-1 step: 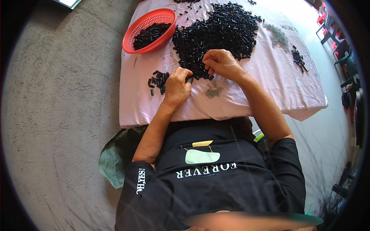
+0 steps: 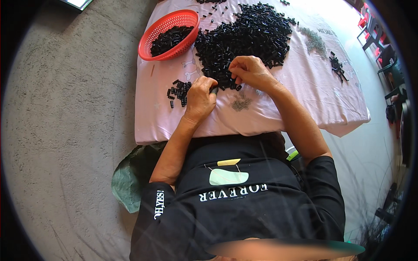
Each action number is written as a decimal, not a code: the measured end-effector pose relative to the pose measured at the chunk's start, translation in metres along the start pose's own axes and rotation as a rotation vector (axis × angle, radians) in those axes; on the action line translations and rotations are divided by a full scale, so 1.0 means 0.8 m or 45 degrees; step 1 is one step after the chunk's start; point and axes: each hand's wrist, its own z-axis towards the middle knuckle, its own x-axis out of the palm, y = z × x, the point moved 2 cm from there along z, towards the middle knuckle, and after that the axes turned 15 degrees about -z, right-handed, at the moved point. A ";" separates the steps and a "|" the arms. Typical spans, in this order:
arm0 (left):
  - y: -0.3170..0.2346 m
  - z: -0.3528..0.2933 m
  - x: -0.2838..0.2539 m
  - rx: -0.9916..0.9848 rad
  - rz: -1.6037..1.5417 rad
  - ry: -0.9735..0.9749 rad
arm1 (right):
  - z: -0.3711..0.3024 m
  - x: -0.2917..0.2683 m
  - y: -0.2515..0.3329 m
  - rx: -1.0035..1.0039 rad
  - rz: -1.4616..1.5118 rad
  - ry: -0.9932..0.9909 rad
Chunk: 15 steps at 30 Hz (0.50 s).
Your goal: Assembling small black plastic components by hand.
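A wide heap of small black plastic cylinders (image 2: pixel 248 37) covers the middle of the table. At the heap's near edge, my left hand (image 2: pixel 201 98) is closed, with a small dark cylinder (image 2: pixel 214 90) at its thumb and fingertips. My right hand (image 2: pixel 252 73) hovers over the same edge, thumb and fingers pinched together; whatever they hold is too small to make out. Left of my left hand lies a smaller group of black cylinders (image 2: pixel 177 92). Between my forearms, a little pile of thin metallic pieces (image 2: pixel 241 103) rests on the cloth.
A red plastic basket (image 2: pixel 191 41) holding more black pieces stands at the far left of the pink-covered table (image 2: pixel 165 124). Toward the right are another scatter of metallic bits (image 2: pixel 314 42) and several black pieces (image 2: pixel 337 67). A green bag (image 2: pixel 130 182) sits below the table's left corner.
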 end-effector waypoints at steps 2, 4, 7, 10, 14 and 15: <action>0.002 0.000 -0.001 -0.001 0.027 0.004 | 0.002 0.002 -0.004 -0.022 0.046 0.006; 0.003 0.000 0.000 -0.002 0.053 0.010 | 0.001 0.002 -0.004 -0.039 0.054 -0.002; 0.006 -0.001 -0.001 -0.024 0.068 0.037 | -0.002 0.001 0.006 -0.060 0.032 0.033; 0.000 -0.002 -0.003 0.047 0.087 -0.028 | -0.002 0.001 0.007 -0.068 0.018 0.100; -0.019 0.005 -0.006 -0.052 -0.037 -0.087 | -0.001 0.006 -0.002 -0.086 0.081 0.175; -0.021 0.007 -0.006 -0.079 -0.093 -0.102 | 0.000 0.007 -0.002 -0.087 0.080 0.175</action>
